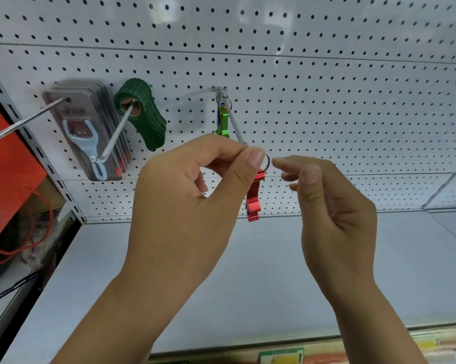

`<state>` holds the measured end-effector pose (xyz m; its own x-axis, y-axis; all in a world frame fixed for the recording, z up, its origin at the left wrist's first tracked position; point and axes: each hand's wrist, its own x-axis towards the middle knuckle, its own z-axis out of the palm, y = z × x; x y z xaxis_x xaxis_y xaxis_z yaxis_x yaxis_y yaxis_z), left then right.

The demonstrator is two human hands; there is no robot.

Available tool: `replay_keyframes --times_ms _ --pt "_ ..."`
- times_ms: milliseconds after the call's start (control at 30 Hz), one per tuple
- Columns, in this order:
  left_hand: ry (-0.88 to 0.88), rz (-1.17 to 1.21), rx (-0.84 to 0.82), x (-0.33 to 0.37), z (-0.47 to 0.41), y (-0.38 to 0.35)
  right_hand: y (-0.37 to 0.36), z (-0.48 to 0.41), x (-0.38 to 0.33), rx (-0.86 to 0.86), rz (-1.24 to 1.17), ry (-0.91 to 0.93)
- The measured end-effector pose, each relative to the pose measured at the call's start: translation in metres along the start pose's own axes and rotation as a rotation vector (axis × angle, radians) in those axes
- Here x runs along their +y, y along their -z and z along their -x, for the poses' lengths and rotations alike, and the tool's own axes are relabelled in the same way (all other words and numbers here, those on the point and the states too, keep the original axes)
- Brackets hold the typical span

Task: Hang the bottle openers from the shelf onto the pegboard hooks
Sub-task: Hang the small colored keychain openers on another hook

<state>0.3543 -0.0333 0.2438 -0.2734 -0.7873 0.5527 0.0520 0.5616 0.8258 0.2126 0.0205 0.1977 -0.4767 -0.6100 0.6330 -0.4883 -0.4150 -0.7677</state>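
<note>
The left hand's thumb and forefinger press together in a pinch on the top of the red bottle opener, right where its key ring sits at the tip of the peg hook. The opener's body hangs straight down below the pinch, above the white shelf. The right hand holds nothing. Its fingers are loosely curled and the forefinger tip is just beside the ring, though whether it touches is unclear. Further back on the same hook hang a green bottle opener and several rings, close to the pegboard. To the left, two other hooks carry dark green openers and packaged openers.
</note>
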Motion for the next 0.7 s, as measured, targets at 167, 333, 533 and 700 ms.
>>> replay_keyframes --times_ms 167,333,533,700 --pt "-0.021 -0.090 0.075 -0.011 -0.003 -0.001 0.006 0.004 -0.004 -0.030 0.006 -0.002" --pt "0.017 -0.148 0.113 -0.007 0.002 -0.001 0.007 0.003 -0.014 -0.086 0.014 0.026" --pt "0.093 0.006 -0.003 -0.011 -0.007 0.000 0.001 -0.001 -0.021 -0.176 0.036 0.060" --pt "0.111 0.019 -0.041 -0.029 -0.021 0.001 -0.001 -0.003 -0.020 -0.162 0.121 0.172"
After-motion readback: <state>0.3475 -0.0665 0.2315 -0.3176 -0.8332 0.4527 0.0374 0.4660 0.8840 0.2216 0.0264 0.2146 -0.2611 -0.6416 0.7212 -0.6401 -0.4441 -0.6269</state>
